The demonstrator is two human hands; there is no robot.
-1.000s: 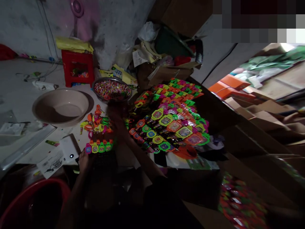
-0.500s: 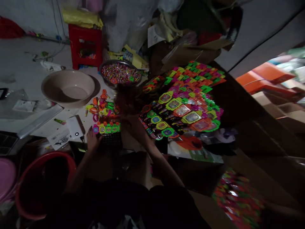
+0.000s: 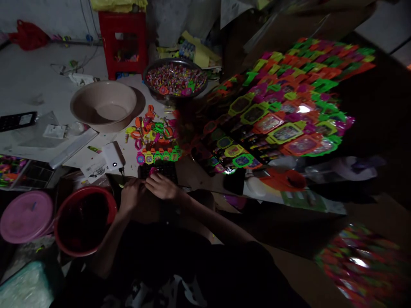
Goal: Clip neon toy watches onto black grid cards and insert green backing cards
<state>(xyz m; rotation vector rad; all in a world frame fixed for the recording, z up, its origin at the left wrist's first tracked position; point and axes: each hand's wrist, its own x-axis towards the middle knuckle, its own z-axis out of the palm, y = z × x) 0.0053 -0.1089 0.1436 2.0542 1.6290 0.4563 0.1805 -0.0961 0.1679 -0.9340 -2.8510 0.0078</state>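
Note:
My left hand (image 3: 131, 193) and my right hand (image 3: 161, 186) are close together at the table's front edge, fingers bent inward and almost meeting. A small pink plastic piece (image 3: 153, 170) shows at the fingertips of my right hand. What my left fingers pinch, if anything, is too dark to make out. Just beyond lies a black gridded tray (image 3: 168, 172), partly covered by my right hand. Along its far side runs a row of bright toy watches (image 3: 157, 157). Behind that row is a loose heap of toy watches (image 3: 157, 130).
Behind stand a beige basin (image 3: 103, 122) and a metal bowl (image 3: 175, 81) of small colourful pieces. Toy watches on cards (image 3: 272, 124) are stacked at right. A white power bank (image 3: 112, 156) lies at left. Below are a red bucket (image 3: 114, 209) and a pink lid (image 3: 27, 216).
My right hand has come back left from beside the carded watches to my left hand. My left hand has left the end of the watch row and dropped nearer me. The view has shifted.

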